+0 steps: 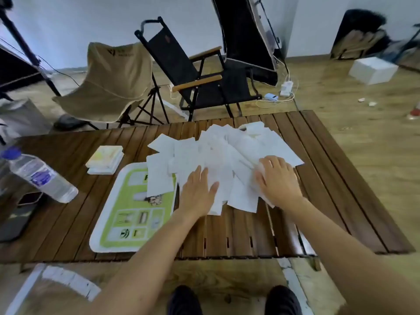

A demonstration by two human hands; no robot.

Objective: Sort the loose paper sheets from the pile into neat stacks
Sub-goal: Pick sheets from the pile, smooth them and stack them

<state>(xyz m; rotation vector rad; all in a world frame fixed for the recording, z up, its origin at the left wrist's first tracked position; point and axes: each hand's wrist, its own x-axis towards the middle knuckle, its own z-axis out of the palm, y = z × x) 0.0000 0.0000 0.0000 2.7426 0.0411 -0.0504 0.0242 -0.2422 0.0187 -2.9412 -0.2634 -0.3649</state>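
Observation:
A loose pile of white paper sheets (222, 153) is spread across the middle of the slatted wooden table (336, 178), fanned in many directions. My left hand (197, 192) lies flat on the pile's near left part, fingers together and palm down. My right hand (277, 178) rests on the pile's near right part, fingers curled over some sheets; whether it grips any I cannot tell. Some sheets overlap a green and white printed tray (127, 214) to the left.
A small stack of pale notepads (105, 159) sits left of the pile. A plastic water bottle (39, 176) lies on its side at the table's left, near a dark phone (29, 197). A beige chair (109, 80) and a black chair (200, 71) stand beyond the table.

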